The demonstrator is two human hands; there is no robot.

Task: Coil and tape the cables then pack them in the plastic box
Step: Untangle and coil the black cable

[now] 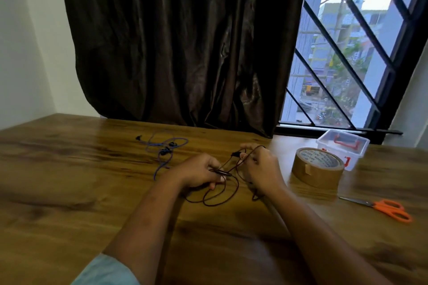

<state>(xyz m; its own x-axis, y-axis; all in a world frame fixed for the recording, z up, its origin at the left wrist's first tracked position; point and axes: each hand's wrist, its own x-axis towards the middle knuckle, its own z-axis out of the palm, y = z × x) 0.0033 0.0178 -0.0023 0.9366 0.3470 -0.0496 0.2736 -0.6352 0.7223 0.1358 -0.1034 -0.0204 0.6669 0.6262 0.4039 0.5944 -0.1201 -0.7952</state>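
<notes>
A thin dark brown cable point(222, 201) lies in loose loops on the wooden table point(69, 192) below my hands. My left hand point(201, 171) pinches a dark inline piece of this cable. My right hand point(260, 169) grips the cable, which loops over its raised fingers. A blue-purple earphone cable point(165, 148) lies tangled on the table behind my left hand. A roll of brown packing tape point(316, 166) stands to the right of my right hand. The clear plastic box point(342, 148) with red clasps sits behind the tape.
Orange-handled scissors point(384, 208) lie at the right, in front of the tape. A dark brown curtain point(180, 41) hangs behind the table. A barred window point(352, 53) is at the back right.
</notes>
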